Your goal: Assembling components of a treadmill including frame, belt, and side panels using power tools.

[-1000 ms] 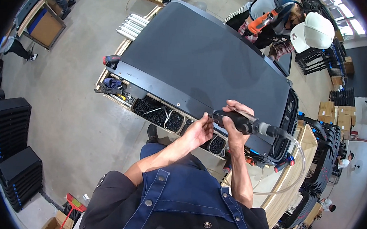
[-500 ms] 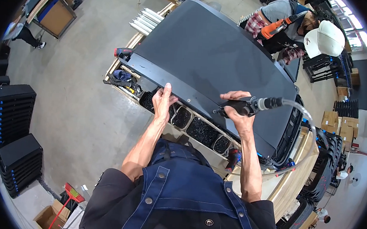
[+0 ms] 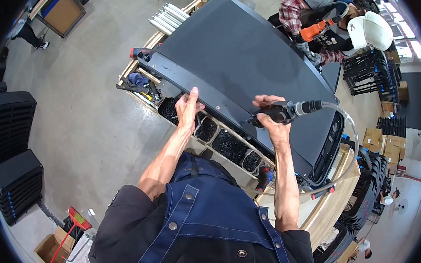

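A large dark grey panel (image 3: pixel 245 55) with a bent near rim lies across the workbench in front of me. My left hand (image 3: pixel 187 113) grips that rim, thumb on top and fingertips tucked beneath. Farther right along the same edge, my right hand (image 3: pixel 276 129) is wrapped around a black air tool (image 3: pixel 280 113), fed by a clear hose (image 3: pixel 353 134). The tool's tip points left, close above the panel's rim; whether it touches cannot be made out. A small round fastener (image 3: pixel 217 107) shows on the rim between my hands.
Bins of small black parts (image 3: pixel 229 145) line the bench's near side. A red-and-black power tool (image 3: pixel 264 178) sits at their right end. Across the panel, a co-worker in a white cap (image 3: pixel 371 30) holds an orange tool (image 3: pixel 317 30). White tubes (image 3: pixel 168 19) lie behind left; stacked black panels (image 3: pixel 13 127) stand left.
The co-worker's orange tool and hands have come down to the panel's far edge. My hands keep nearly the same places on the panel; the whole view has shifted slightly.
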